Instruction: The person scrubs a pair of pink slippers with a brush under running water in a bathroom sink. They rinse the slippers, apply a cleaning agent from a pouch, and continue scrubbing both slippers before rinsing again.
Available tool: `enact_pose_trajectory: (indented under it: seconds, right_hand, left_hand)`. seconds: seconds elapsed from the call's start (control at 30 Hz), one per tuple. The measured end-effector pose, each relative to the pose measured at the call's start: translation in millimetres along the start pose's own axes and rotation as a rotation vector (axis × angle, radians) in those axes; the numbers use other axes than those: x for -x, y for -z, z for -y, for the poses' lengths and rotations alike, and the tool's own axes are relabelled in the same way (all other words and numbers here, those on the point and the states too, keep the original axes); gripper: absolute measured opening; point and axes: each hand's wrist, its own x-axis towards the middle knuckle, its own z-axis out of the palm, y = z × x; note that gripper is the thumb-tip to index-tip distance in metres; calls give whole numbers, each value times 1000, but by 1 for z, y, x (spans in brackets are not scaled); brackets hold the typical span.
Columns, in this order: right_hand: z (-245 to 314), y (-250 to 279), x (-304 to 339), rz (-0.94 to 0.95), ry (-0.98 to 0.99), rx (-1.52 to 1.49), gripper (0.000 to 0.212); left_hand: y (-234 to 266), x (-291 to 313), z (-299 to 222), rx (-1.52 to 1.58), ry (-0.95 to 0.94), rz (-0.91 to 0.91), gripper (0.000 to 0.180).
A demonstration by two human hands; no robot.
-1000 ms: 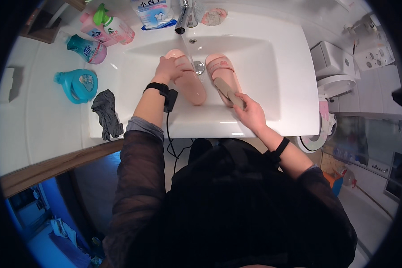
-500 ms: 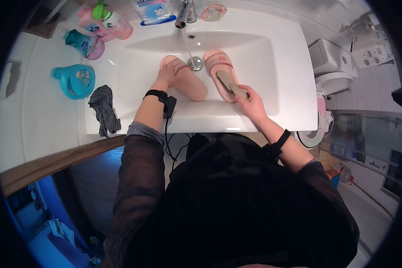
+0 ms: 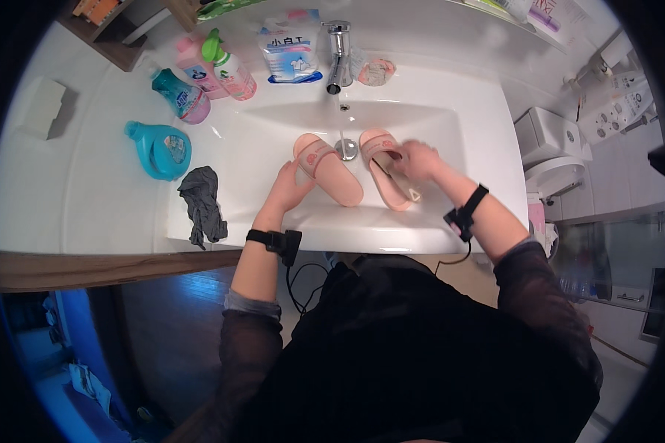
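Observation:
Two pink slide slippers lie in the white sink (image 3: pixel 436 125): the left slipper (image 3: pixel 338 179) and the right slipper (image 3: pixel 383 181), both with the strap end toward the tap. My left hand (image 3: pixel 288 188) rests at the outer edge of the left slipper, fingers stretched out and not wrapped round it. Over the strap side of the right slipper is my right hand (image 3: pixel 420 161), its fingers smeared by motion. A beige brush (image 3: pixel 408 186) lies partly under that hand along the right slipper; whether the fingers grip it cannot be made out.
Water runs from the chrome tap (image 3: pixel 338 55) to the drain (image 3: pixel 346 150). Left of the basin stand a teal bottle (image 3: pixel 162 151), another teal-and-pink bottle (image 3: pixel 181 96) and pink bottles (image 3: pixel 229 74). A dark grey cloth (image 3: pixel 202 205) lies on the rim. Behind stands a white-blue bag (image 3: pixel 290 55).
My left hand has let go of the left slipper and drawn to its edge. My right hand has moved up toward the strap, and the brush has slid lower along the right slipper. The view has shifted.

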Motion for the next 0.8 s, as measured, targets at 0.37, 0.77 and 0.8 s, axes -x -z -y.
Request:
enact_pose_trajectory:
  seconds: [0.37,0.77,0.8]
  right_hand:
    - [119,183,-142,-654,241,-146,63]
    - [71,86,-22,-582,414,-532,60]
    - [61,73,4,-530,374,-546,57]
  left_hand:
    - [11,59,15,93,116,128,71]
    - [76,-64,-5,294,1,-149,66]
    - [92,-89,-5,228,-33,-223,65]
